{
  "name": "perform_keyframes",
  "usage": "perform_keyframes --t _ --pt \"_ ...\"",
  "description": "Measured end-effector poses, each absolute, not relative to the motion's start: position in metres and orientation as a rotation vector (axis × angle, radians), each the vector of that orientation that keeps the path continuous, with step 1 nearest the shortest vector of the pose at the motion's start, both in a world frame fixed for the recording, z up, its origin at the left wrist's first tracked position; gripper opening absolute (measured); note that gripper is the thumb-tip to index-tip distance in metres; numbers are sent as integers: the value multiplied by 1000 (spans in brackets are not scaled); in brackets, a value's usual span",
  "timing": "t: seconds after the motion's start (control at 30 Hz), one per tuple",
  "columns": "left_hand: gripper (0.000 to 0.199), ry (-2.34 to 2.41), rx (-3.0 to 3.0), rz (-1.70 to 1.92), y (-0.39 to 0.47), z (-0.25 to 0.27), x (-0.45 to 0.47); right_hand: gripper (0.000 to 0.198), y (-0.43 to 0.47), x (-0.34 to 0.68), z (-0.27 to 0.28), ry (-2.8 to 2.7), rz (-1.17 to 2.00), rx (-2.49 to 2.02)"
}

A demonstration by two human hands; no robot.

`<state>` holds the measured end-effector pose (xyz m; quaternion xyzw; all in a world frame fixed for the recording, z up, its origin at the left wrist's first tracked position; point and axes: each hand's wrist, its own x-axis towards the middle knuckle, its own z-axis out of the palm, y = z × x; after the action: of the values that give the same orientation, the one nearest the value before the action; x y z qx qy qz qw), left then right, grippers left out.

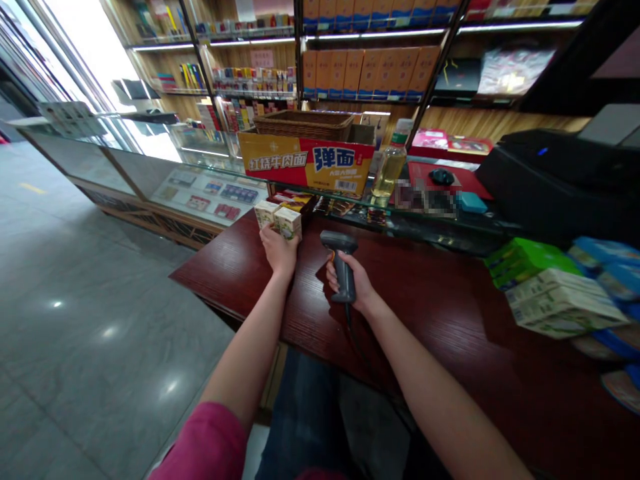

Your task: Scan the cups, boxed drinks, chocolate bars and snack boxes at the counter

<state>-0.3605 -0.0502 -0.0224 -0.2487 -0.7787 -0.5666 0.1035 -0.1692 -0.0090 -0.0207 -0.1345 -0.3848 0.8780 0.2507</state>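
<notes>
Clearly, both hands are occupied at the dark red desk

Lit shelves (370,35) of boxed goods rise behind the red-and-yellow noodle carton (306,167). On the near side of that carton lies the desk (430,300), its surface glossy under the lights. A wicker basket (305,125) sits at the top of the carton. Well to the carton's right, on the desk, are a pale pack (560,303) and a green pack (530,257), side by side. Just beside the carton's right end stands a clear bottle (391,167) of yellowish liquid. Nearer than the carton, the right hand (363,287) is wrapped around the handle of a dark scanner (344,279) (its cable trails down below). In front of the carton's left half, the left hand (280,252) grips two small pale boxes (286,219) together; whether they touch the desk, I cannot tell.
</notes>
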Motion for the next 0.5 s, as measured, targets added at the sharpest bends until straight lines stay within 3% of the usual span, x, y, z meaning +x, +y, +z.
perform_keyframes --t 0.5 --pt "85 -2306 -675 -1609 -48 -17 -359 36 -14 -133 -17 -1072 2390 -392"
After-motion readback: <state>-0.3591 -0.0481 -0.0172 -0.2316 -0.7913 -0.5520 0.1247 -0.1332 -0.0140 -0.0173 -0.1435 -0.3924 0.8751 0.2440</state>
